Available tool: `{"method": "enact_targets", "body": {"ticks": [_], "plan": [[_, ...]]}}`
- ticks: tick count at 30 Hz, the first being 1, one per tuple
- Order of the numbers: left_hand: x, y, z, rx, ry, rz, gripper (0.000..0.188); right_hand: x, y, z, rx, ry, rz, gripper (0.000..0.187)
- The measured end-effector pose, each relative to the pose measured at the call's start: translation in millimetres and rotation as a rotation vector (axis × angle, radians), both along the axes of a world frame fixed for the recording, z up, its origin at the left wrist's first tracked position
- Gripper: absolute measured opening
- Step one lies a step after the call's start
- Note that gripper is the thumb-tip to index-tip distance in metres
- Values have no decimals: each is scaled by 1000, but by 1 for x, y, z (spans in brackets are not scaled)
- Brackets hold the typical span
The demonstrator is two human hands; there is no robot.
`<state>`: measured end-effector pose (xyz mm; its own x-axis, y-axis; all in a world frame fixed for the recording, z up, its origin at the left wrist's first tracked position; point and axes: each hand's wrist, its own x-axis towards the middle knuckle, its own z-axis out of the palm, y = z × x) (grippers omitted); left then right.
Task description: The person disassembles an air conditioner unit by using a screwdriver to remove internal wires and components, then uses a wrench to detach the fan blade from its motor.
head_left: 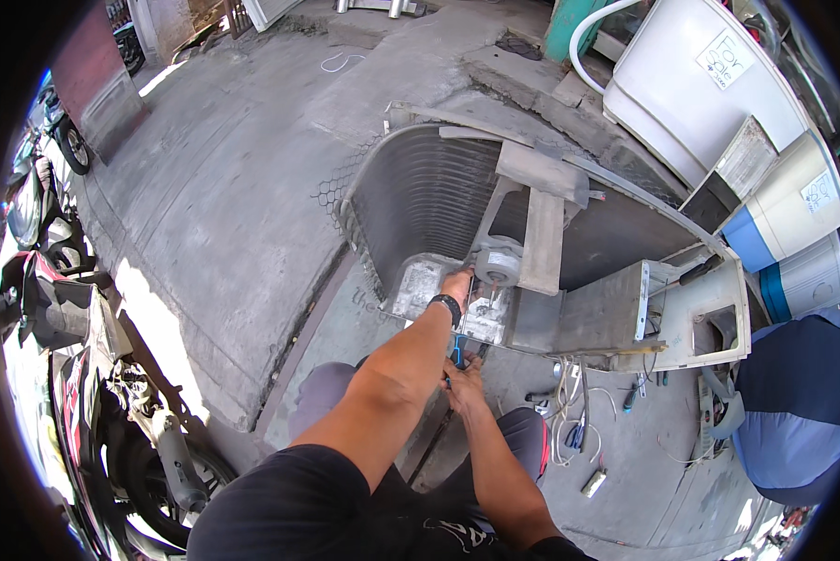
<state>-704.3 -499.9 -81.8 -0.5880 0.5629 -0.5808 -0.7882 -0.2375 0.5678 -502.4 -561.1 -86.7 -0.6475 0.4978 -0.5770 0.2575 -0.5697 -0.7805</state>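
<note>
An opened metal appliance casing, with a ribbed coil along its curved side, lies before me on the ground. Inside it a grey round electric motor sits on a bracket. My left hand, with a black band at the wrist, reaches into the casing right beside the motor. Its fingers are closed and partly hidden, so what they grip is unclear. Lower down, just outside the near edge, my right hand is closed on a blue-handled tool, whose exact kind I cannot make out.
Coiled cables, a screwdriver and small parts lie on the concrete at right. A person in blue clothing is at the far right, below white appliance tubs. Motorcycles line the left. Wire mesh edges the casing.
</note>
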Motion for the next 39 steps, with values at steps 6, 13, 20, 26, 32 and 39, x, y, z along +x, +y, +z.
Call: {"method": "enact_targets", "body": {"ticks": [6,13,20,26,32,39], "plan": [[0,-2,-2,-18,34,7,18,-7,2,10,94,-65,36,53],[-2,-9,-13,-37,70,-37,13,-1,-14,40,353,-180,91,49],[-19,-33,-6,-252,69,269,13,31,-34,48,803,-118,107,42],[-25,-28,36,-63,168,149,18,5,-19,49,563,-54,-37,43],[20,-23,79,-331,802,-89,28,-1,-17,81,248,21,-160,40],[88,0,58,-335,651,-304,28,36,13,70,148,62,-294,28]]}}
